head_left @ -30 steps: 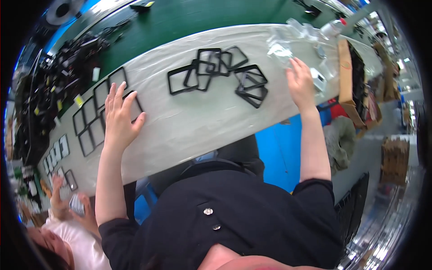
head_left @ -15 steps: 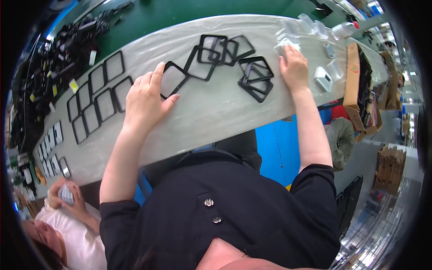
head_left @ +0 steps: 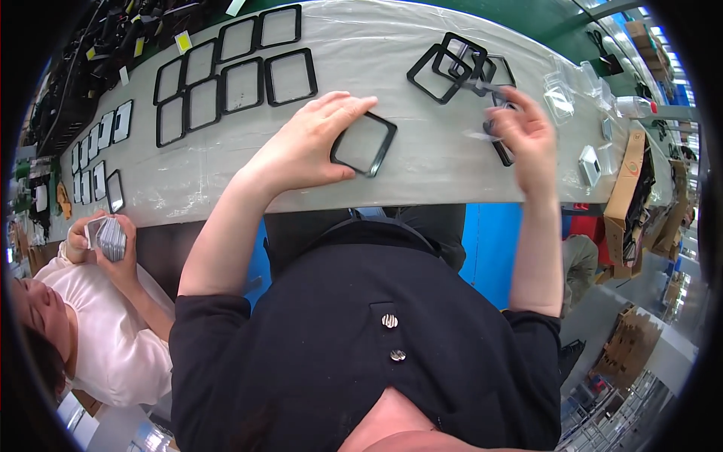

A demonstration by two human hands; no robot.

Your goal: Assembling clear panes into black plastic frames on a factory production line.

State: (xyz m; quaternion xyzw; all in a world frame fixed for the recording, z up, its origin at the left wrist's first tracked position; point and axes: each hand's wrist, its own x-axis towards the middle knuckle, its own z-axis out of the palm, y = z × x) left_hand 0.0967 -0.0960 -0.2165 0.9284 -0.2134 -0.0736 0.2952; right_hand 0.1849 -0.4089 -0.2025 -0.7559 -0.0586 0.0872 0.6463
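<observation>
A black rectangular frame (head_left: 387, 145) with rounded corners is near the table's front edge. My left hand (head_left: 305, 143) grips its left side, thumb at the lower corner and fingers along the top. My right hand (head_left: 533, 139) is blurred by motion, its fingers curled in a pinch. A blurred, see-through plastic piece (head_left: 480, 136) shows at its fingertips. Behind that hand a loose pile of black frames (head_left: 433, 74) overlaps on the table; the hand partly hides another frame (head_left: 504, 154).
Two rows of black frames (head_left: 264, 81) lie on the plastic-covered table (head_left: 248, 162) at left. Clear plastic pieces (head_left: 559, 102), a bottle with a red cap (head_left: 634, 107), a white block (head_left: 590, 166) and a cardboard box (head_left: 625, 196) are at right. A co-worker's hands (head_left: 113, 239) hold a stack at left.
The view has shifted, so the table layout sits differently. My left hand has drawn one frame away from the pile, nearer to me. My right hand has left the clear plastic pieces and come toward the pile.
</observation>
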